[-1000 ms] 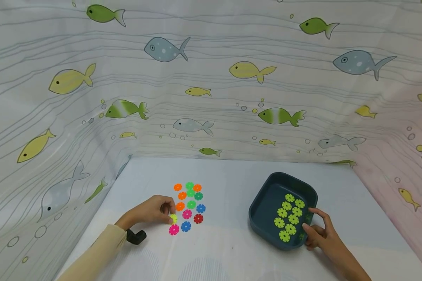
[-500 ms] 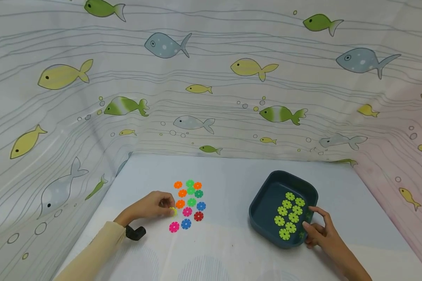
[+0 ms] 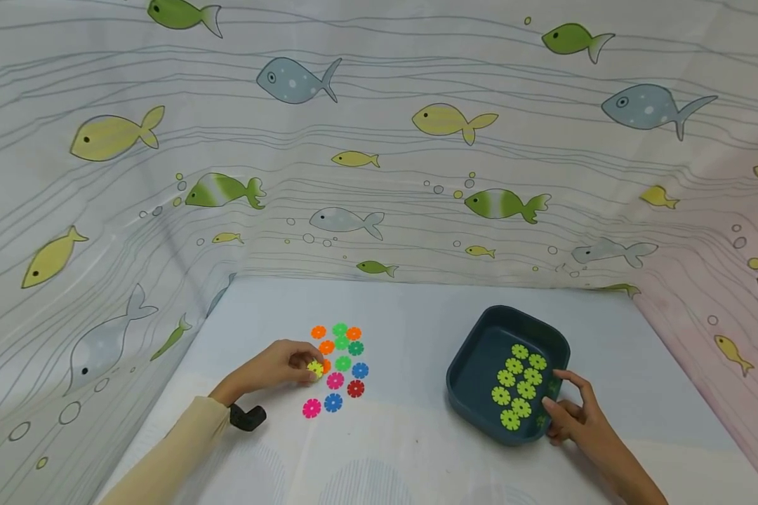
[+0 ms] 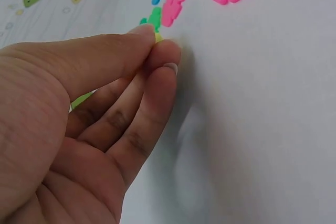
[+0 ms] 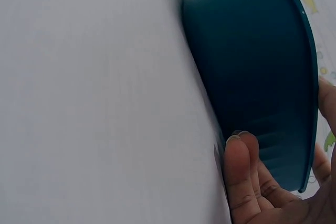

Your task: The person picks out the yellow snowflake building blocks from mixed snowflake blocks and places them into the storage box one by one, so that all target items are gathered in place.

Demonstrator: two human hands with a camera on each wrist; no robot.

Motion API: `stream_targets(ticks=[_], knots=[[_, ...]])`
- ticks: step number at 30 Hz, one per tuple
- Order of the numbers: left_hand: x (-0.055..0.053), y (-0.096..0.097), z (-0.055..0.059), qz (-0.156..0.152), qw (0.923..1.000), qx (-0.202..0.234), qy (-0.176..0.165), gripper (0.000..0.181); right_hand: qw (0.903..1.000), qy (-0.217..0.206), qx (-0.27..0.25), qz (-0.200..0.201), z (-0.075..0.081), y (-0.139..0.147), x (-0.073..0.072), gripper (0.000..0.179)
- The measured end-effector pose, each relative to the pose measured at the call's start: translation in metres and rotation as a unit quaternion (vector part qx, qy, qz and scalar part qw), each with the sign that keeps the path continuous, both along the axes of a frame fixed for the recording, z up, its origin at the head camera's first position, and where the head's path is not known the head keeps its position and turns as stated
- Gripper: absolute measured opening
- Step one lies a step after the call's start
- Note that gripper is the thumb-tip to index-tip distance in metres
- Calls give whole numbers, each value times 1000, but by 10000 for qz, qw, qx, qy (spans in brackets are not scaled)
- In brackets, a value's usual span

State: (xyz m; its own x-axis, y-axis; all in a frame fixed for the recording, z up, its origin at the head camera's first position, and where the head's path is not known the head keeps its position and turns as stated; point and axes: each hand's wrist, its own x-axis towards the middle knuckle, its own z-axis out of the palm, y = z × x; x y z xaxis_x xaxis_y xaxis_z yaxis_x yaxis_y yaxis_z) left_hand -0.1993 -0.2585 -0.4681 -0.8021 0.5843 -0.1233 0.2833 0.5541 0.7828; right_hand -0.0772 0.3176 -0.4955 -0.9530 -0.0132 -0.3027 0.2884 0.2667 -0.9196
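Note:
In the head view my left hand (image 3: 279, 366) pinches a yellow notched plastic disc (image 3: 315, 369), shaped like a snowflake, between thumb and fingertips. Only a sliver of that disc (image 4: 158, 37) shows in the left wrist view. It partly covers an orange disc (image 3: 326, 365) beside it. At right, my right hand (image 3: 575, 417) grips the right wall of a dark teal square tray (image 3: 476, 379), thumb and forefinger at the rim. The right wrist view shows fingers against the tray's outer wall (image 5: 252, 51). Several yellow-green discs (image 3: 521, 407) lie in the tray.
Loose discs lie right of my left hand: orange (image 3: 318, 332), green (image 3: 343, 363), pink (image 3: 311, 408), blue (image 3: 333, 402) and one dark red (image 3: 356, 388). A white cloth covers the table (image 3: 404, 337). Fish-printed curtain (image 3: 379, 203) encloses the back and sides.
My left hand has picked the yellow disc up from beside the pink ones and moved it slightly away from me, over an orange disc. My right hand keeps its grip on the tray.

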Motion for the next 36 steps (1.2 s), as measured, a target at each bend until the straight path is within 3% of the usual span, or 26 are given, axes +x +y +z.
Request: stream_targets(ticks=[7,21,25,36], knots=[[-4,5,3,147,9999,34,-40,34,9999,-134,44,-32,2,-1,0,67],[-17,24,11,124,9999,96,38,37,9999,-100,65,-40,-2,0,-1,66],[-20,29,13,62,9997,52,218,35,9998,-148,90,-77,-2,0,-2,67],[-24,44,20,-230,9994,128,222,34,9998,-109,138,-104,0,-1,0,66]])
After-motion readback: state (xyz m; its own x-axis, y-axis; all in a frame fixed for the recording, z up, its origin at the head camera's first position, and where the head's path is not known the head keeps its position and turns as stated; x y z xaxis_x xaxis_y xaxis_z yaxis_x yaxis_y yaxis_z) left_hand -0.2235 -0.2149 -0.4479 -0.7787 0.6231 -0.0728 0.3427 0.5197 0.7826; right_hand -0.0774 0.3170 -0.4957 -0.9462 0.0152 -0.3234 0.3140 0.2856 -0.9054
